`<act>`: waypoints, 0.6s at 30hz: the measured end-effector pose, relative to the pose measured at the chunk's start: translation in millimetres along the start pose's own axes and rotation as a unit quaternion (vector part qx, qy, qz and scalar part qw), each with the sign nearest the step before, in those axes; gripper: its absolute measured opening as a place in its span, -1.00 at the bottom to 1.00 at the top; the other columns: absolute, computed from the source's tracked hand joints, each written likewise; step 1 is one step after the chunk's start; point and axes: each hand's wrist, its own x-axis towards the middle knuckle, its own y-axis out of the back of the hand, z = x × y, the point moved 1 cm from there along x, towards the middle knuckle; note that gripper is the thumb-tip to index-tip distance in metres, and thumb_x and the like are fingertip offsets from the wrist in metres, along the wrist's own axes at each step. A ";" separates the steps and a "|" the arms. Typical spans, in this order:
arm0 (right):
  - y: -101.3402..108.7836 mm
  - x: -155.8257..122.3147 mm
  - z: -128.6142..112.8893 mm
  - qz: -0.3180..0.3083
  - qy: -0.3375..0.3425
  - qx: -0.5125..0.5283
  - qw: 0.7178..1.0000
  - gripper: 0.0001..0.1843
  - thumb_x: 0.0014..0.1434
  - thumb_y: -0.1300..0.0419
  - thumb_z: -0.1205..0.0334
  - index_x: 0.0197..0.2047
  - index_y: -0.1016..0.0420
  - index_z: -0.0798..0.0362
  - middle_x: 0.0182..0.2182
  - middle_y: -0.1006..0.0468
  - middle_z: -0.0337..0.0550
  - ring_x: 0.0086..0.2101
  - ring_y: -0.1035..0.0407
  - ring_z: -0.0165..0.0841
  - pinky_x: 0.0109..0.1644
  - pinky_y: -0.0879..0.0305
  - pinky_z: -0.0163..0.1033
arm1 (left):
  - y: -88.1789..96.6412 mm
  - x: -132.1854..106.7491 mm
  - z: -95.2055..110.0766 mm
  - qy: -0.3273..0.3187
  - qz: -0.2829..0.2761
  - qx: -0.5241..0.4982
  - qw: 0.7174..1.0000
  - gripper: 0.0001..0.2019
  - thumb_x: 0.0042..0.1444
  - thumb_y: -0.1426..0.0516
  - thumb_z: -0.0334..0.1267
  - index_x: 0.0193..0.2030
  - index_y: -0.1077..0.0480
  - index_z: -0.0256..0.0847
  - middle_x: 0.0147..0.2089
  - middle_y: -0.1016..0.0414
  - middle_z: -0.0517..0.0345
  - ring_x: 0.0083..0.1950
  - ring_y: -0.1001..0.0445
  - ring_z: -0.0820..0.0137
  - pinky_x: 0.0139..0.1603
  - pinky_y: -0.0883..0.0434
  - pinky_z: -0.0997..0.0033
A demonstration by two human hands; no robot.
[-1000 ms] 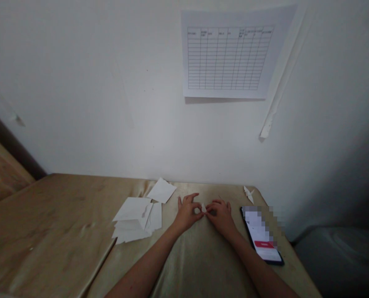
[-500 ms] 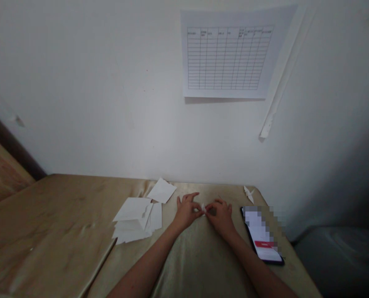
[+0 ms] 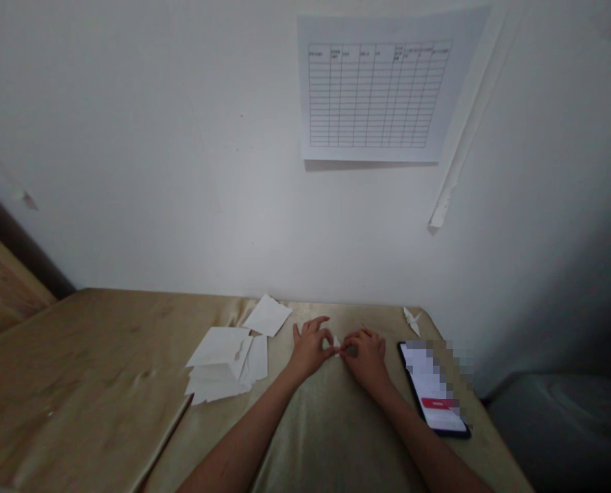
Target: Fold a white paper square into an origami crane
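Between my fingertips is a small piece of folded white paper (image 3: pixel 337 342), mostly covered by the fingers. My left hand (image 3: pixel 310 348) pinches it from the left with thumb and forefinger, the other fingers stretched out. From the right, my right hand (image 3: pixel 367 354) pinches the same paper, its remaining fingers curled. A small folded white paper bird (image 3: pixel 412 320) lies beyond my right hand, near the back right corner of the covered surface. Left of my left hand is a loose pile of white paper sheets (image 3: pixel 218 376), with a single square sheet (image 3: pixel 268 315) behind it.
A phone (image 3: pixel 433 390) with its screen lit lies right of my right forearm. Shiny tan cloth covers the table (image 3: pixel 105 370), which meets a white wall (image 3: pixel 182 171) at the back. On the wall hangs a printed chart (image 3: pixel 372 96). A dark grey object (image 3: pixel 562 424) stands at lower right.
My right fingers have shifted slightly over the folded paper, and a pointed tip of it now shows above the fingertips. My left hand is nearly still; the sheets, bird and phone stay put.
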 end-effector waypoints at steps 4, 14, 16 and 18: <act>0.0 1.0 1.7 -0.005 -0.001 -0.003 1.000 -0.93 0.11 -0.33 0.16 -0.33 -0.68 -0.17 -0.05 -0.61 -0.19 0.18 -0.18 -0.04 0.31 0.20 0.18 | -1.1 -1.6 -0.6 0.000 0.019 -0.004 1.000 -0.78 0.05 -0.36 -0.17 -0.17 -0.49 -0.03 0.39 -0.28 0.16 0.39 -0.20 0.12 0.40 0.16 -0.44; 5.3 -3.2 0.4 0.007 0.005 -0.031 0.999 -0.91 0.13 -0.33 0.11 -0.30 -0.71 -0.25 -0.06 -0.60 -0.18 0.17 -0.18 -0.05 0.33 0.23 0.16 | 4.2 -3.0 3.8 -0.018 -0.014 0.036 0.999 -0.94 0.12 -0.32 -0.12 -0.26 -0.64 0.18 0.48 -0.16 0.39 0.40 -0.16 0.02 0.38 0.25 -0.53; 4.8 -3.1 0.6 0.006 0.003 -0.033 0.999 -0.90 0.15 -0.32 0.10 -0.29 -0.71 -0.27 -0.06 -0.60 -0.19 0.17 -0.19 -0.05 0.33 0.20 0.16 | 4.7 -3.8 3.8 -0.023 -0.015 0.049 0.998 -0.91 0.13 -0.31 -0.10 -0.22 -0.64 0.22 0.49 -0.12 0.40 0.40 -0.16 -0.01 0.37 0.31 -0.57; 4.2 -2.9 0.8 0.006 0.001 -0.032 0.999 -0.89 0.15 -0.32 0.09 -0.28 -0.71 -0.29 -0.04 -0.60 -0.18 0.17 -0.19 -0.03 0.32 0.18 0.17 | 4.8 -4.6 3.7 -0.026 -0.011 0.061 0.998 -0.88 0.14 -0.30 -0.10 -0.18 -0.63 0.24 0.51 -0.09 0.38 0.40 -0.16 -0.03 0.35 0.34 -0.59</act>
